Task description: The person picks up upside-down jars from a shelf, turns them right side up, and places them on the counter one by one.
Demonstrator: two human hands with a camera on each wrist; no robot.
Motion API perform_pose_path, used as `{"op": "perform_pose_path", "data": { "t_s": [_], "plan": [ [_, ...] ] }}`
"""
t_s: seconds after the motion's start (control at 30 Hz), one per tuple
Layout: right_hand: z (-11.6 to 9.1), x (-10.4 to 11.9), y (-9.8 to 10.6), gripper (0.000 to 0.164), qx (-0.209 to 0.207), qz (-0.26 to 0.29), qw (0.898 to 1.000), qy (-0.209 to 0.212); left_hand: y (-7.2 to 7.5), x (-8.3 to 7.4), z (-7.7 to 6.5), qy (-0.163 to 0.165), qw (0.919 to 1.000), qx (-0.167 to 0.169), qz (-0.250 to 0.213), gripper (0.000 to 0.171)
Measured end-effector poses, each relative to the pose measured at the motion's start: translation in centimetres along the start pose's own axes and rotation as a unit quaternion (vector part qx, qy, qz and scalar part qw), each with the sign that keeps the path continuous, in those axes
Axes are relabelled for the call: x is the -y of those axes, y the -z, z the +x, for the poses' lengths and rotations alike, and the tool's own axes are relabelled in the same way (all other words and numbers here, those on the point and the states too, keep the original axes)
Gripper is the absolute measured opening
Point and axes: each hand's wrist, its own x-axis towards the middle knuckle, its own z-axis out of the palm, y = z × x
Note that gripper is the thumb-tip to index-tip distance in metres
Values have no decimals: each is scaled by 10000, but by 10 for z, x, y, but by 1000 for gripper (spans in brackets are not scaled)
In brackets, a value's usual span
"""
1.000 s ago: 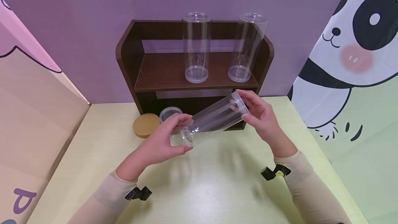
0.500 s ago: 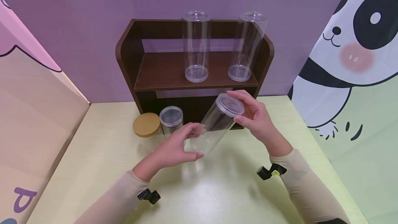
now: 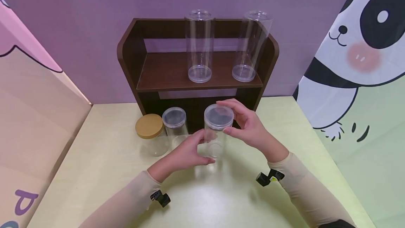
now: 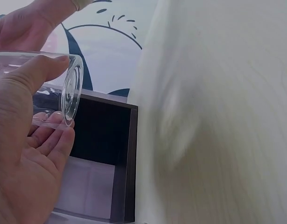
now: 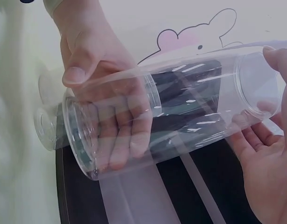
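Observation:
A tall clear plastic jar (image 3: 217, 147) with a translucent round lid (image 3: 219, 116) stands almost upright between both hands, in front of the shelf's lower opening. My left hand (image 3: 186, 152) holds its lower part, with thumb in front and fingers behind. Around the lid end my right hand (image 3: 248, 124) grips with thumb and fingers. In the left wrist view the jar's round base (image 4: 72, 91) shows beyond the thumb, over the table. The right wrist view shows the jar's wall (image 5: 190, 109) lying between the two hands, with nothing seen inside.
A dark brown two-tier shelf (image 3: 177, 71) stands at the back. On its upper board are two tall clear jars, one mid-board (image 3: 200, 48) and one at right (image 3: 248, 50). On the table at left stand a gold-lidded jar (image 3: 150, 126) and a smaller clear-lidded jar (image 3: 174, 118).
The jar has swung from a strong slant to nearly upright. My left hand has moved right with its base, while my right hand has come left and down with the lid.

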Motion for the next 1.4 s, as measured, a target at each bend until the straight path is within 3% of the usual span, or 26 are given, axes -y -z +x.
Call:
{"op": "perform_pose_path", "data": {
  "t_s": [0.37,0.67,0.77,1.03,1.23,1.4],
  "plan": [
    [-1,-3,-4,63,-37,-120,9999,20,-4,9,1,-146,9998,-121,33,80],
    [-1,-14,-7,71,-339,-579,9977,-64,-14,21,-14,358,9979,-491,-235,84],
    [-1,-19,-7,72,-424,-702,9965,-161,-14,25,-21,471,9974,-524,-124,81],
    [4,-33,-8,69,-649,-816,9933,-501,-1,29,-37,431,9975,-248,509,49],
    [10,-45,-12,70,-710,-844,9927,-491,7,32,-47,226,9978,173,596,39],
    [15,-52,-16,68,-654,-912,9923,-525,10,34,-50,131,9974,312,632,36]
  ]
}}
